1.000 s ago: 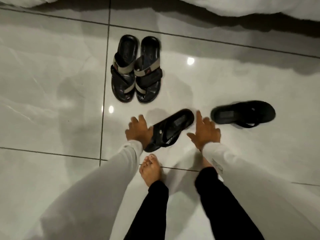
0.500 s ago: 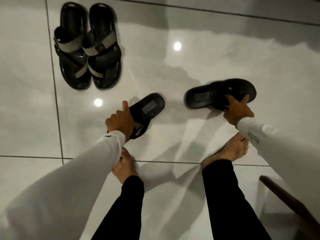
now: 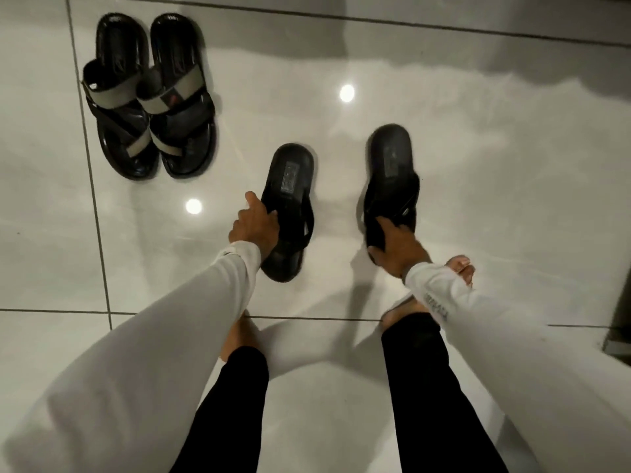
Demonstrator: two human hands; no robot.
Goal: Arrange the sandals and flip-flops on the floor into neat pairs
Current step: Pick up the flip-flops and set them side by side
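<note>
Two black flip-flops lie on the glossy white tiled floor, both with heels pointing away from me. My left hand (image 3: pixel 254 227) grips the left flip-flop (image 3: pixel 290 186) at its left edge near the strap. My right hand (image 3: pixel 397 247) holds the right flip-flop (image 3: pixel 391 162) at its toe end. A gap of about one shoe width separates them. At the upper left a pair of black sandals with grey straps (image 3: pixel 150 97) stands side by side, touching.
My bare feet (image 3: pixel 461 268) and black trouser legs (image 3: pixel 420 370) are below the flip-flops. Dark tile joints (image 3: pixel 92 199) cross the floor. A dark furniture edge (image 3: pixel 619 322) shows at the right border. Ceiling lights reflect on the tiles.
Both flip-flops have been turned from lying slanted and sideways to pointing straight away, nearly parallel. My right hand moved the right one leftward, closer to the other.
</note>
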